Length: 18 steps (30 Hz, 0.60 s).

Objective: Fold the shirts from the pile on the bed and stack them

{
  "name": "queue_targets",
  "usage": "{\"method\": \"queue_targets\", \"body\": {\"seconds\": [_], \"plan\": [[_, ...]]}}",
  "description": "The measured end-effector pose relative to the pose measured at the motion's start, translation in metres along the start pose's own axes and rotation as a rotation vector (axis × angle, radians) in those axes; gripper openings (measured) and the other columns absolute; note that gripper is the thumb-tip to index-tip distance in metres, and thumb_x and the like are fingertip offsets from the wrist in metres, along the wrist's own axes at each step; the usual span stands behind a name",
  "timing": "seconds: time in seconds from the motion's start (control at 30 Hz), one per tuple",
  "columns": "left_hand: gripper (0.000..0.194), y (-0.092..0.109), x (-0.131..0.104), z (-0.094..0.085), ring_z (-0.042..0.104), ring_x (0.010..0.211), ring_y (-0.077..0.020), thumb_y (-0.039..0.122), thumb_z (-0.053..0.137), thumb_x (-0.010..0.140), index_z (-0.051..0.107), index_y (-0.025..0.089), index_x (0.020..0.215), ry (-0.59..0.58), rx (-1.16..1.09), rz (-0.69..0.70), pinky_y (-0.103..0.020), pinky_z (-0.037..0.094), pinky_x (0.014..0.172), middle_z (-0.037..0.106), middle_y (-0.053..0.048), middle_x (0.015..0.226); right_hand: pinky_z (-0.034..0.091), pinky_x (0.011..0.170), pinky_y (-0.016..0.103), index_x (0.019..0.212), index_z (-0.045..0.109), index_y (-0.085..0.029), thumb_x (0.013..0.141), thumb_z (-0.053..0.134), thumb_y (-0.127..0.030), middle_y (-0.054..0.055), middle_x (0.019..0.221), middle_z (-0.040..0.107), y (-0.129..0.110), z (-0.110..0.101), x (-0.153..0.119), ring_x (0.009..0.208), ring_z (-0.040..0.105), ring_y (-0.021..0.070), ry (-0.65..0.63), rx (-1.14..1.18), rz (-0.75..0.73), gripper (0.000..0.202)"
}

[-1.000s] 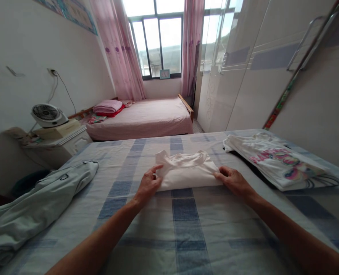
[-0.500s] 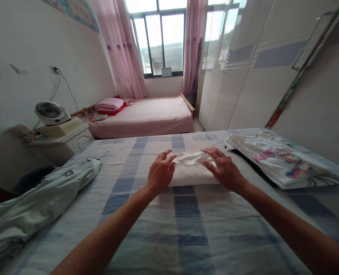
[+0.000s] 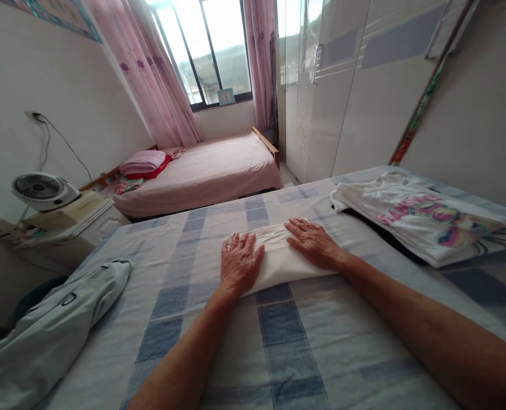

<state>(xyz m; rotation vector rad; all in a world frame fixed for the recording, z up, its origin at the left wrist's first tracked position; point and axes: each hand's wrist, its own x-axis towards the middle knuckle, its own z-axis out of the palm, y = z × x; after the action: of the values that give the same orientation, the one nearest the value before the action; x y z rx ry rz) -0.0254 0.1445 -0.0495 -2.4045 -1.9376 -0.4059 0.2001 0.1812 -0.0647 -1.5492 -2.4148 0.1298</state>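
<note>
Resting palms-down on the folded white shirt (image 3: 274,263) at the dial's centre, the left hand (image 3: 241,261) covers its nine o'clock end and the right hand (image 3: 313,244) its two o'clock side, all the fingers I can see stretched out flat. Beneath it lies a blue-checked bedsheet (image 3: 282,347), bearing also a pink-lettered T-shirt (image 3: 428,216) toward two o'clock and a pale green garment (image 3: 60,330) toward eight.

left hand (image 3: 240,261) and right hand (image 3: 315,244) rest on white garment (image 3: 277,263).
</note>
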Motion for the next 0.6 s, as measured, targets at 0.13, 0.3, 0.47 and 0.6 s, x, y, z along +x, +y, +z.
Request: {"method": "queue_targets", "body": {"seconds": [0.13,0.3,0.47,0.6], "plan": [[0.057,0.002,0.001,0.000,0.024,0.140,-0.0291,0.052,0.025,0.094,0.041,0.021,0.139,-0.044,-0.019,-0.090,-0.057,0.023,0.109,0.038,-0.007,0.148,0.018,0.113,0.044,0.144,0.036,-0.018,0.094,0.021,-0.051,0.009,0.151,0.030,0.004,0.003,0.002,0.140,0.022,0.0235,0.003,0.020,0.015,0.062],[0.058,0.003,0.002,0.000,0.023,0.140,-0.0282,0.053,0.025,0.093,0.041,0.021,0.139,-0.054,-0.019,-0.094,-0.055,0.023,0.109,0.039,-0.007,0.148,0.016,0.113,0.043,0.143,0.037,-0.015,0.093,0.023,-0.051,0.010,0.151,0.031,0.005,0.006,0.003,0.140,0.023,0.0238,0.001,0.044,0.017,0.063],[0.059,0.004,0.000,0.000,0.023,0.140,-0.0285,0.053,0.025,0.092,0.043,0.021,0.138,-0.043,-0.030,-0.102,-0.055,0.023,0.109,0.038,-0.008,0.148,0.021,0.112,0.042,0.137,0.046,-0.016,0.092,0.033,-0.044,0.012,0.149,0.035,0.001,-0.005,0.002,0.139,0.027,0.0229,0.108,0.226,0.059,0.054],[0.059,0.004,0.000,-0.001,0.025,0.139,-0.0294,0.052,0.026,0.092,0.044,0.020,0.137,-0.025,-0.039,-0.093,-0.055,0.024,0.108,0.040,-0.009,0.146,0.033,0.106,0.037,0.130,0.048,-0.014,0.088,0.045,-0.035,0.015,0.143,0.042,0.004,-0.026,-0.006,0.130,0.040,0.0233,0.277,0.650,0.454,0.047]]}}
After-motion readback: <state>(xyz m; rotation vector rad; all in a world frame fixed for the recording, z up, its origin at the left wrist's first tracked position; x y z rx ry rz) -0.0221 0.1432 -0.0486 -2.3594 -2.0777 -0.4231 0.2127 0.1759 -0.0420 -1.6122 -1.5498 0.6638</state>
